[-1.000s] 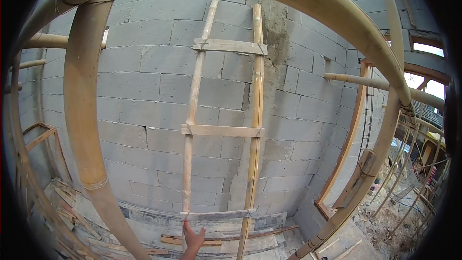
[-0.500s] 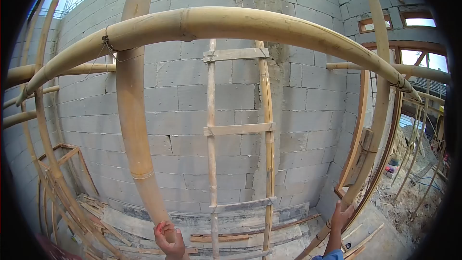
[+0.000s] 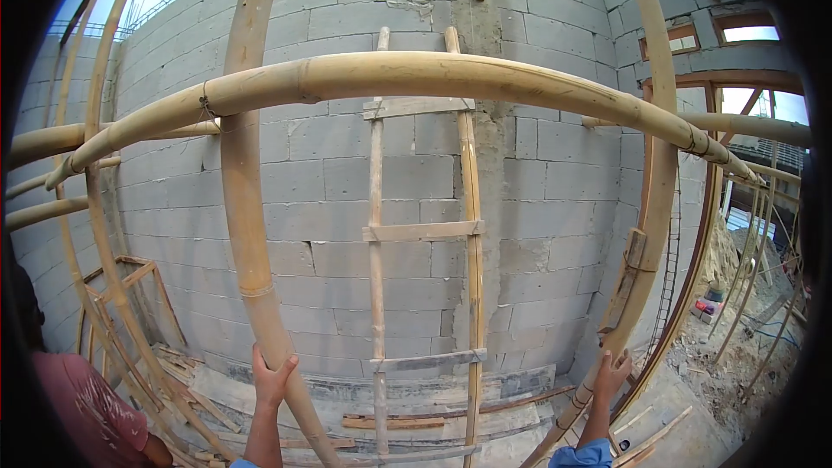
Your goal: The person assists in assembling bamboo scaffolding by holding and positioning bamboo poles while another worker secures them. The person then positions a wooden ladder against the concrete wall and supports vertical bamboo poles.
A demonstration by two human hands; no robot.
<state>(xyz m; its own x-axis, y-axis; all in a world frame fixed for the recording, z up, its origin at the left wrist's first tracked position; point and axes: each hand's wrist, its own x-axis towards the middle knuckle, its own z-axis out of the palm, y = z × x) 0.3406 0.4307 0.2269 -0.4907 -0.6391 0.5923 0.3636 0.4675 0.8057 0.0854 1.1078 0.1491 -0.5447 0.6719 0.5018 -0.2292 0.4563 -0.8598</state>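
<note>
My left hand [image 3: 270,376] grips the thick left bamboo pole [image 3: 245,208] low down, its thumb across the front. On the right, my right hand [image 3: 612,374] holds the lower part of another upright bamboo pole [image 3: 656,182], near where short wooden pieces [image 3: 622,290] are fixed to it. A horizontal bamboo pole [image 3: 416,76] crosses in front of both uprights at the top. Thin wire [image 3: 206,104] ties it to the left upright. Between my hands, a bamboo ladder [image 3: 423,231] with flat wooden rungs stands at the block wall.
A grey block wall [image 3: 347,182] rises ahead. At the left edge is another person in a pink shirt [image 3: 82,407], beside slanted bamboo poles [image 3: 104,251]. Planks [image 3: 399,422] lie on the floor below. Rubble [image 3: 706,364] lies outside the doorway [image 3: 712,234] at right.
My left hand has gone from half-curled beside the left pole's lower end to gripping that pole. My right hand stays on its pole. The view has shifted, and the other person now shows at left.
</note>
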